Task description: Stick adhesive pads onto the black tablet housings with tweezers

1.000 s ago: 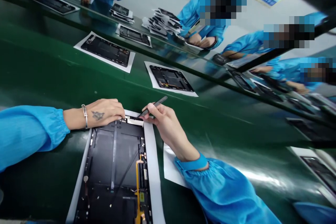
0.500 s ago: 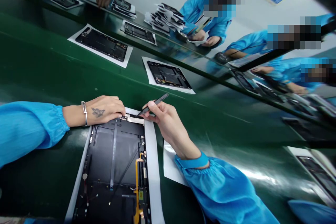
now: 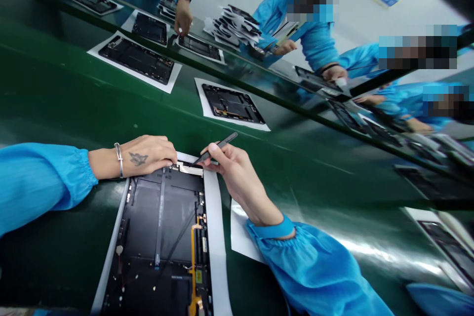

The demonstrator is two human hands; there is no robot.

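An opened black tablet body (image 3: 163, 237) lies on a white sheet (image 3: 217, 237) on the green belt in front of me. My left hand (image 3: 148, 155) rests palm down on the tablet's top left corner, fingers curled and pressing on its edge. My right hand (image 3: 231, 168) pinches dark tweezers (image 3: 217, 147), whose tip points down at the tablet's top edge, near a pale strip (image 3: 190, 169). A yellow flex cable (image 3: 193, 261) runs along the tablet's right side.
Two more opened tablets on white sheets (image 3: 135, 59) (image 3: 231, 103) lie farther along the green belt (image 3: 74, 108). Beyond a dark rail (image 3: 259, 94), several people in blue coats work, with a stack of parts (image 3: 235, 24). Another tablet (image 3: 448, 239) lies at the right.
My hands have barely moved. The tablets on the belt have drifted left. A co-worker across the rail has reached a hand down to a tablet.
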